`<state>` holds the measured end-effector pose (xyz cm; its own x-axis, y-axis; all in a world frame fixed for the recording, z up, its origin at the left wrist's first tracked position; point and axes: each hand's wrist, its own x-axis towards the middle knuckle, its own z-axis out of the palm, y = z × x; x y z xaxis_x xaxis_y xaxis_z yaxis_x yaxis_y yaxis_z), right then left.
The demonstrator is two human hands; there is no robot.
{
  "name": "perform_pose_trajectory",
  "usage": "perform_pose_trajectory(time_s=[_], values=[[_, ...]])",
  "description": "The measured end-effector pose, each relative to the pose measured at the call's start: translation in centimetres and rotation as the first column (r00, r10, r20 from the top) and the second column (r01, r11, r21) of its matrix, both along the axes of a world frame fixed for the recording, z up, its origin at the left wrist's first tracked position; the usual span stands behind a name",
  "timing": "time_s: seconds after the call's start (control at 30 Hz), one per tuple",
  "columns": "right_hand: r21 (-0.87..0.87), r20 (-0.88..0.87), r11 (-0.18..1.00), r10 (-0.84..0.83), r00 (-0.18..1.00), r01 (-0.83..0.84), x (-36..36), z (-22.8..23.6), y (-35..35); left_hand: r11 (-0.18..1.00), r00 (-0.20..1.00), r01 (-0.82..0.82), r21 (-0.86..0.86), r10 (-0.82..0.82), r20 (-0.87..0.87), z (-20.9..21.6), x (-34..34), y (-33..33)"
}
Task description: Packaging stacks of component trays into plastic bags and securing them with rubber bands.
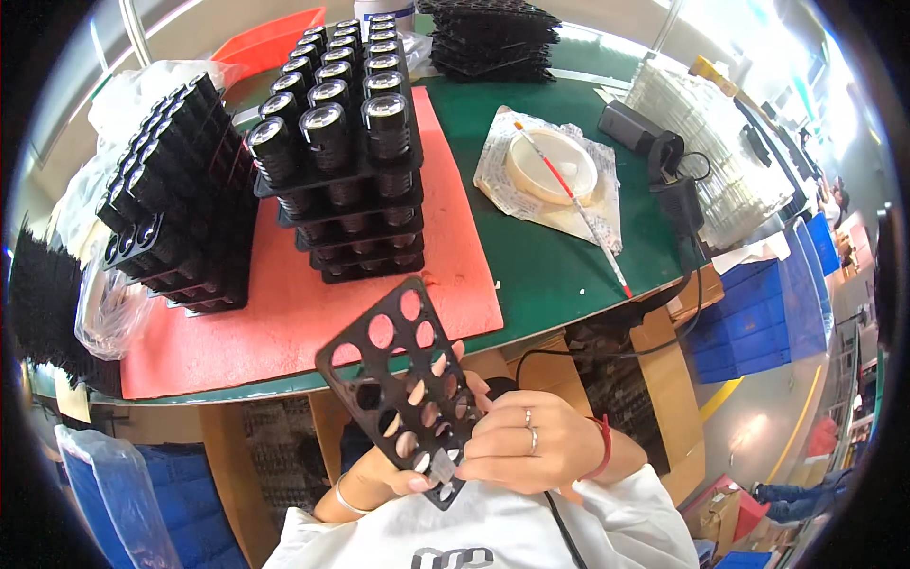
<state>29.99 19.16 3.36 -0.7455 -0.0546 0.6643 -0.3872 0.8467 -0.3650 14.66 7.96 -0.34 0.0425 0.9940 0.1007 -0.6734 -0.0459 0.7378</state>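
Note:
A flat black tray (358, 345) with rows of round holes is held tilted in front of my chest. My left hand (393, 474) is closed on it from underneath. Its thumb lies near the tray's lower end, and its fingers show through the holes and past the right edge. My right hand (536, 441), with two rings, is bent in a pinch at the tray's lower right edge. At its fingertips is a small greyish label (443, 467) lying against the tray; whether it is stuck down I cannot tell.
On the pink mat (464, 284) stand a stack of black trays with lens-topped cylinders (327, 123) and a second loaded stack (180, 190). A tape roll (531, 180) with a red-and-white stick across it, a black corded device (675, 194) and piled black trays (493, 38) are on the green table.

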Motion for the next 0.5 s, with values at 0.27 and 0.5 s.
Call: perform_pose_trajectory(time_s=[0.27, 0.5], values=[[0.044, 0.154, 0.999, 0.004, 0.988, -0.011, -0.9, 0.0, -0.7, 0.995, 0.983, 0.015, 0.1, 0.004, -0.185, -1.9, -0.2, -0.5], [0.04, 0.164, 0.999, 0.03, 0.986, -0.037, -0.8, -0.4, -0.8, 0.996, 0.989, 0.051, -0.071, -0.06, -0.135, -1.3, -0.1, -0.7]])
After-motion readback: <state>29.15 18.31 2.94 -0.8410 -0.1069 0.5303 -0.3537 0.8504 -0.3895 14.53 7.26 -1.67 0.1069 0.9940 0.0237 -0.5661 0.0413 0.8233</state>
